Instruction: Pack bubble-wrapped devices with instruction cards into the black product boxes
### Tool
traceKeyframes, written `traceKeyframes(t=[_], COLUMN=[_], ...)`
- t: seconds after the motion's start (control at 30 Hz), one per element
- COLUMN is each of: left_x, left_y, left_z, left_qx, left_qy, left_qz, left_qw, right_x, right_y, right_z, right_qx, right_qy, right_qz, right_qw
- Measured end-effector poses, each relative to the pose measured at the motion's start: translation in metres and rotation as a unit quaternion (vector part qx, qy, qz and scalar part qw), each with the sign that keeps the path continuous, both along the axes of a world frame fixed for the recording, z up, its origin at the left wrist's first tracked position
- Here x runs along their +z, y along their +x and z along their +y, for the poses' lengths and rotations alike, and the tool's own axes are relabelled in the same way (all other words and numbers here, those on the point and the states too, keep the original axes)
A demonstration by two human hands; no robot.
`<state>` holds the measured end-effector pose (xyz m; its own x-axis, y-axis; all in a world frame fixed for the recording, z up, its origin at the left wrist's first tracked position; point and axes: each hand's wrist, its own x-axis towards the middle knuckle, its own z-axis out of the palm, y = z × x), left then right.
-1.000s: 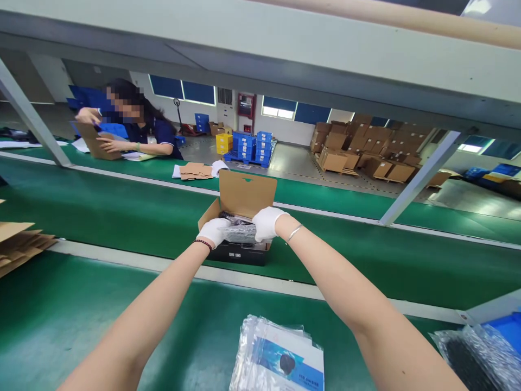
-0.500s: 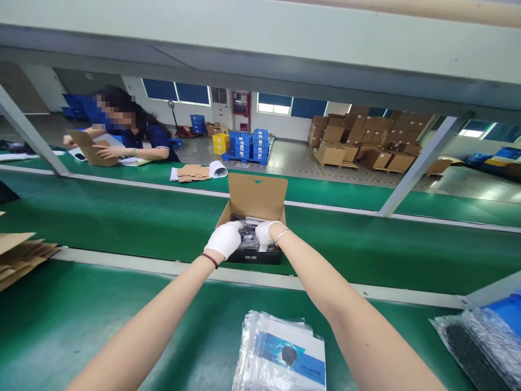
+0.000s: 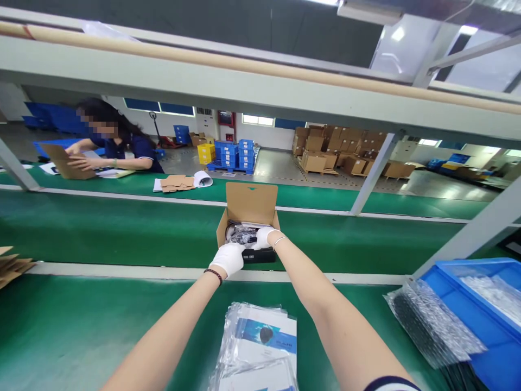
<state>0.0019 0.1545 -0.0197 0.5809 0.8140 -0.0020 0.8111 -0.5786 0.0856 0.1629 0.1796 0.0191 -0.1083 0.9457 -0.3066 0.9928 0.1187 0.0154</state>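
Observation:
An open cardboard box [image 3: 251, 203] stands on the green conveyor belt, lid raised at the back, its front wall black outside. Inside lie black items in clear plastic bags [image 3: 243, 234]. My left hand [image 3: 228, 259], in a white glove, is closed at the box's front left edge, with fingertips over the rim. My right hand [image 3: 264, 238], also gloved, reaches inside at the right, its fingers bent down among the bagged items; what they grip is hidden. Closer to me lies a stack of plastic-bagged booklets [image 3: 260, 336] with a blue picture.
Bubble-wrap bags [image 3: 435, 320] lean against a blue bin [image 3: 488, 326] at right. Flat cardboard pieces [image 3: 14, 267] lie at left. Across the belt a co-worker [image 3: 118, 144] handles a cardboard box [image 3: 67, 162]. A shelf beam [image 3: 260, 89] and slanted posts [image 3: 374, 174] frame the station.
My left hand has drawn back from inside the box to its front edge, uncovering bagged items. My right hand stays inside. The camera view has tilted up and shifted right.

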Motion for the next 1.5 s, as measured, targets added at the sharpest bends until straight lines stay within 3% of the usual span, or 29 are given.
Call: traceKeyframes(t=[0.17, 0.27, 0.37, 0.43, 0.5, 0.57, 0.67, 0.8, 0.9, 0.93, 1.0, 1.07, 1.1, 1.2, 1.27, 1.3, 1.4, 1.5], left_x=[0.003, 0.0, -0.005, -0.008, -0.008, -0.006, -0.002, -0.002, -0.009, -0.012, -0.016, -0.018, -0.017, -0.014, -0.011, -0.009, -0.001, 0.007], left_y=[0.013, 0.014, 0.005, -0.005, -0.016, -0.028, -0.041, -0.036, -0.016, -0.01, -0.001, 0.0, -0.004, -0.02, -0.028, -0.03, -0.024, -0.007], left_z=[-0.004, -0.009, -0.021, -0.032, -0.044, -0.056, -0.076, -0.107, -0.128, -0.132, -0.136, -0.133, -0.129, -0.114, -0.107, -0.105, -0.107, -0.117], left_qx=[-0.003, -0.017, -0.055, -0.06, -0.039, -0.024, -0.033, -0.074, -0.106, -0.109, -0.104, -0.096, -0.089, -0.055, -0.037, -0.025, 0.008, 0.009], left_qy=[-0.008, -0.012, 0.028, 0.059, 0.051, 0.015, -0.051, -0.161, -0.267, -0.296, -0.326, -0.324, -0.319, -0.297, -0.278, -0.267, -0.26, -0.295], left_qz=[-0.01, -0.02, -0.075, -0.136, -0.189, -0.223, -0.248, -0.246, -0.249, -0.248, -0.251, -0.273, -0.29, -0.327, -0.343, -0.354, -0.386, -0.391], left_qw=[1.0, 1.0, 0.995, 0.987, 0.98, 0.974, 0.967, 0.953, 0.925, 0.916, 0.906, 0.901, 0.898, 0.895, 0.896, 0.896, 0.885, 0.872], right_x=[0.02, 0.015, -0.011, -0.037, -0.062, -0.079, -0.088, -0.078, -0.067, -0.063, -0.052, -0.036, -0.028, -0.014, -0.017, -0.022, -0.036, -0.035], right_y=[0.0, 0.0, 0.003, 0.008, 0.016, 0.028, 0.049, 0.058, 0.048, 0.046, 0.055, 0.081, 0.1, 0.158, 0.186, 0.195, 0.199, 0.175], right_z=[-0.029, -0.069, -0.127, -0.168, -0.2, -0.219, -0.228, -0.237, -0.249, -0.252, -0.258, -0.268, -0.277, -0.317, -0.343, -0.353, -0.366, -0.352], right_qx=[-0.106, -0.121, -0.077, -0.037, -0.04, -0.099, -0.199, -0.264, -0.254, -0.238, -0.219, -0.271, -0.319, -0.48, -0.551, -0.567, -0.553, -0.507], right_qy=[0.11, 0.171, 0.141, 0.066, -0.012, -0.058, -0.059, 0.043, 0.114, 0.123, 0.142, 0.188, 0.215, 0.274, 0.254, 0.232, 0.174, 0.207], right_qz=[-0.005, 0.004, 0.043, 0.085, 0.138, 0.206, 0.303, 0.361, 0.47, 0.486, 0.428, 0.27, 0.186, 0.02, -0.078, -0.113, -0.084, 0.059], right_qw=[0.988, 0.978, 0.986, 0.993, 0.99, 0.972, 0.93, 0.893, 0.837, 0.832, 0.865, 0.905, 0.904, 0.833, 0.791, 0.782, 0.811, 0.835])
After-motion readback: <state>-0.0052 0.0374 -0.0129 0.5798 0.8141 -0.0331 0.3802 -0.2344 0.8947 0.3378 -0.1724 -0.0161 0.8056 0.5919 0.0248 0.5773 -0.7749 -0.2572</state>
